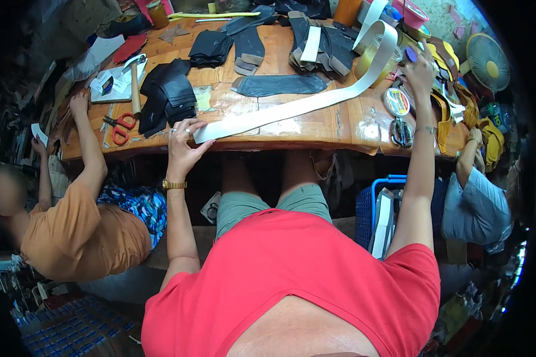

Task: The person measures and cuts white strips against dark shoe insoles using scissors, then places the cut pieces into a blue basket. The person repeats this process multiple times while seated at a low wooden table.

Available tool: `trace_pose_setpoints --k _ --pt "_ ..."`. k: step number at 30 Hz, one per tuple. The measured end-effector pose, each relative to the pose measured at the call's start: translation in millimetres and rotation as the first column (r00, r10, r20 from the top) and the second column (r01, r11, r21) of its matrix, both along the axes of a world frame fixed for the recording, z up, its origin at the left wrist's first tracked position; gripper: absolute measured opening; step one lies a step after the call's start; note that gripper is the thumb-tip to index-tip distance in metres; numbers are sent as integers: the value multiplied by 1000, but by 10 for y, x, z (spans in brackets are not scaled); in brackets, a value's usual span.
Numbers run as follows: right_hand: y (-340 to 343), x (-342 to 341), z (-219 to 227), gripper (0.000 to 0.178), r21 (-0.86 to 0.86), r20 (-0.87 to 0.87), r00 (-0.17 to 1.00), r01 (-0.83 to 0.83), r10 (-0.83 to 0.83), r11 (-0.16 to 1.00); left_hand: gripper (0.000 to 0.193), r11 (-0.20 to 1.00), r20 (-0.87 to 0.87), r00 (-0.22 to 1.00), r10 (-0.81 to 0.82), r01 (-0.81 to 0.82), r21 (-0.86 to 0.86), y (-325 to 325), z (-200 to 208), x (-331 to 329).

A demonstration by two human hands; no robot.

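A long white strip runs across the wooden table, its far right part looping up at the back. My left hand pinches the strip's left end at the table's front edge, thumb below and fingers on top. On the right, my right hand is raised over the table with curled fingers, beside a small purple object. What those fingers hold, if anything, I cannot make out. Just left of that hand stands a clear jar of yellowish liquid, partly behind the strip. A round tin with a printed lid sits below the hand.
Left of the strip lie black cut pieces, red-handled scissors and a hammer. More dark pieces lie behind it. A blue basket stands below the table. Co-workers sit at left and right.
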State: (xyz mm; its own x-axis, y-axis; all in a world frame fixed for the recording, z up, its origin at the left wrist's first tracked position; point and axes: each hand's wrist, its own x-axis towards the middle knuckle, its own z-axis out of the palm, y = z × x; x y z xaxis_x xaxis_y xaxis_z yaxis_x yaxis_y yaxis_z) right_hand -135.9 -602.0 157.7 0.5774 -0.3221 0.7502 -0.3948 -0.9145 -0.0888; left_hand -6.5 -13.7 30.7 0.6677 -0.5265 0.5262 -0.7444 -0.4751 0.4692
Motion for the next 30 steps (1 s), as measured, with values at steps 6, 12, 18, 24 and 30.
trace_pose_setpoints --k 6,12,18,24,30 --pt "966 -264 -469 33 58 98 955 -287 281 956 39 998 -25 1000 18 -16 66 12 13 -18" --pt "2927 -16 -1104 41 364 -7 728 -637 686 680 38 999 -41 999 8 -6 44 -7 -16 33" --pt "3485 -17 -1392 59 167 -333 846 -383 418 909 40 1000 -76 997 13 -11 17 21 -62 34" --pt "3626 19 -1342 73 133 -384 834 -375 396 917 40 1000 -64 998 24 -25 -8 26 -99 30" --pt "3900 302 -1437 77 156 -362 766 -511 530 845 40 1000 -78 997 23 -24 -12 23 -100 29"
